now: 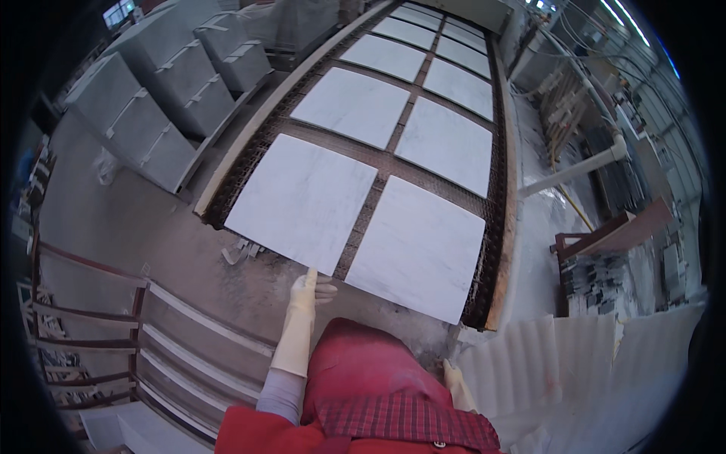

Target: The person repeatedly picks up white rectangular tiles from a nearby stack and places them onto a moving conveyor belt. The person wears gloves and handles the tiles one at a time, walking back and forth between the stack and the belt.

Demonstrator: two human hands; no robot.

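My left hand (308, 292), in a cream rubber glove, is at the near end of a conveyor. Its thumb points up and its fingers stretch to the right, with nothing seen in them. It is just below the near corner of a white marble-like slab (302, 200); whether it touches the slab, I cannot tell. To the right lies a second near slab (416, 246), its front edge jutting past the belt. My right hand (458, 387), gloved alike, is low beside my red apron (370, 359), near wavy white foam sheeting (514, 363). Its fingers are mostly hidden.
Several more slabs lie in two rows along the conveyor belt (370, 155). Wrapped grey stacks (144, 129) stand at the far left. A metal rack (189, 306) fills the near left. On the right are a white pipe (575, 170) and a brown board (620, 234) over stacked strips.
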